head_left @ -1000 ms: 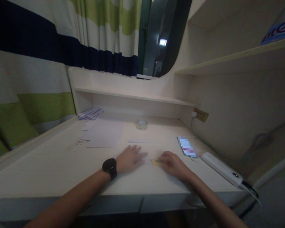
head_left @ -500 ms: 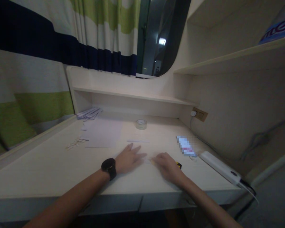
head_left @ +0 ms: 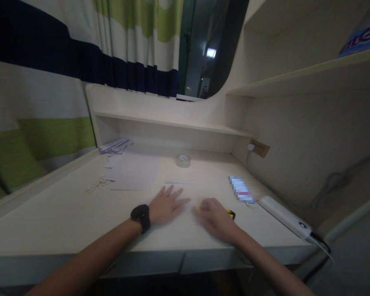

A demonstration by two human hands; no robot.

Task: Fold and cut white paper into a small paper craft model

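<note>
My left hand [head_left: 169, 205] lies spread on the white desk, palm down, with a dark watch [head_left: 141, 217] on the wrist. To its right, my right hand [head_left: 215, 218] is closed around what looks like a yellow and black utility knife [head_left: 232, 214]. Only the ends of this tool show, yellow by the fingertips and black past the knuckles; motion blurs the fingers. A thin white paper strip [head_left: 179, 182] lies just beyond my left fingertips. Farther back stands a roll of clear tape [head_left: 183, 160].
White paper sheets [head_left: 134, 170] lie at the back left, with folded paper strips [head_left: 115, 146] behind and small scraps [head_left: 100, 183] beside them. On the right are a phone [head_left: 241, 189] with a blurred screen and a white power strip [head_left: 285, 217]. A shelf [head_left: 172, 124] spans the back.
My right hand has shifted slightly, and more yellow shows at its fingertips. The left hand stays almost in place, its fingers showing more sharply.
</note>
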